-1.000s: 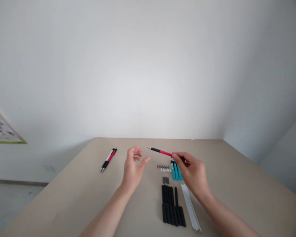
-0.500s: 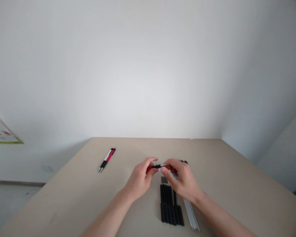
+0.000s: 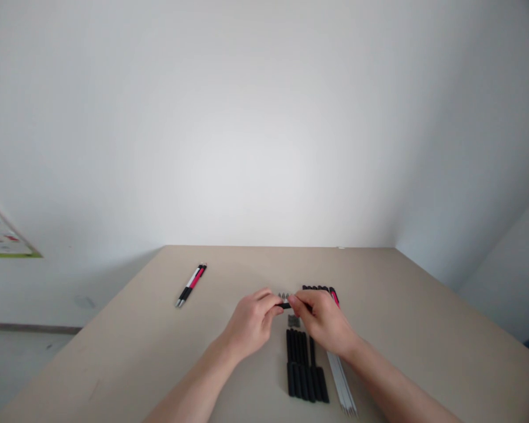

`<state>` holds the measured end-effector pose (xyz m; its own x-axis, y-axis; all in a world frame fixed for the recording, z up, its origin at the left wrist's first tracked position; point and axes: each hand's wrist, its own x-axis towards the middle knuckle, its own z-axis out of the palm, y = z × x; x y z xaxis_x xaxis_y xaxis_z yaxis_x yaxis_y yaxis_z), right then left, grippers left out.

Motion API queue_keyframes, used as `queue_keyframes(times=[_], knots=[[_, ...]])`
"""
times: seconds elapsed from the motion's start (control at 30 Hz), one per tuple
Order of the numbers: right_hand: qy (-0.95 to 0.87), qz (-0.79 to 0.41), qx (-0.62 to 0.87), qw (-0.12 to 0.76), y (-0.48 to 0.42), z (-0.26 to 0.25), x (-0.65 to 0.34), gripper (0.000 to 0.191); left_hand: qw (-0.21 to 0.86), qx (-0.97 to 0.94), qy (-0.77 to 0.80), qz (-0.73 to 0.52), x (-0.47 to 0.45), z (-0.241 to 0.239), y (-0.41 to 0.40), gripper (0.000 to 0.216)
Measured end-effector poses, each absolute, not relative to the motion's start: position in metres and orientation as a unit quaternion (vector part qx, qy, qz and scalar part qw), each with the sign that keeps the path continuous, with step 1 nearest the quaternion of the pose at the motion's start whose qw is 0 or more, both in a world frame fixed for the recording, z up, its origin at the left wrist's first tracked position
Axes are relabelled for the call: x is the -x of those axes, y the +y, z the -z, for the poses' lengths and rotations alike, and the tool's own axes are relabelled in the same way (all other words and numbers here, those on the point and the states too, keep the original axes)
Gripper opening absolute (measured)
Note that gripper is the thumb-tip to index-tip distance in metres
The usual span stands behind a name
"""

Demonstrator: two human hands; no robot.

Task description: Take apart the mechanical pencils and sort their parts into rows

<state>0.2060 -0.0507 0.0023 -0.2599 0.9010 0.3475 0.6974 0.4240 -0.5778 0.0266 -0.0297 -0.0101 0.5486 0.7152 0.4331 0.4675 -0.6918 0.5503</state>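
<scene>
My left hand (image 3: 252, 322) and my right hand (image 3: 324, 322) meet above the middle of the table, fingers pinched on the two ends of one pen (image 3: 284, 305). Only a short black section of it shows between the fingertips; the rest is covered. Just behind it stand several silver pen tips (image 3: 283, 296). Small metal springs (image 3: 293, 321) lie in a group below my fingertips. Beyond my right hand are several pen barrels with black ends (image 3: 316, 288) and a pink one (image 3: 334, 295), partly hidden by that hand.
Black tube-shaped pen parts (image 3: 306, 382) lie in two rows near me, with thin white refills (image 3: 341, 385) beside them under my right forearm. Two pens, one white and one pink (image 3: 196, 278), each with black, rest at the far left of the table (image 3: 136, 352). A wall (image 3: 264, 147) rises behind.
My hands have drawn closer together around the pen. The red part in my left hand and the pale part at my right fingertips no longer show. Table items behind my right hand are more exposed.
</scene>
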Motion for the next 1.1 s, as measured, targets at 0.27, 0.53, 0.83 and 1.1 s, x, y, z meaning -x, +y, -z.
queue_keyframes(times=[0.27, 0.53, 0.83, 1.1], knots=[[-0.803, -0.106, 0.475, 0.345, -0.048, -0.002, -0.207, 0.037, 0.172, -0.867, 0.367, -0.289, -0.028, 0.008, -0.032, 0.026], [-0.826, -0.079, 0.452, 0.326, -0.044, -0.003, -0.217, 0.032, 0.210, -0.846, 0.359, -0.334, -0.028, 0.006, -0.031, 0.012], [-0.835, -0.074, 0.423, 0.345, -0.043, -0.002, -0.219, 0.026, 0.201, -0.852, 0.363, -0.319, -0.028, 0.007, -0.031, 0.014], [-0.840, -0.087, 0.382, 0.375, -0.040, 0.000, -0.221, 0.020, 0.205, -0.846, 0.395, -0.294, -0.028, 0.003, -0.033, 0.017]])
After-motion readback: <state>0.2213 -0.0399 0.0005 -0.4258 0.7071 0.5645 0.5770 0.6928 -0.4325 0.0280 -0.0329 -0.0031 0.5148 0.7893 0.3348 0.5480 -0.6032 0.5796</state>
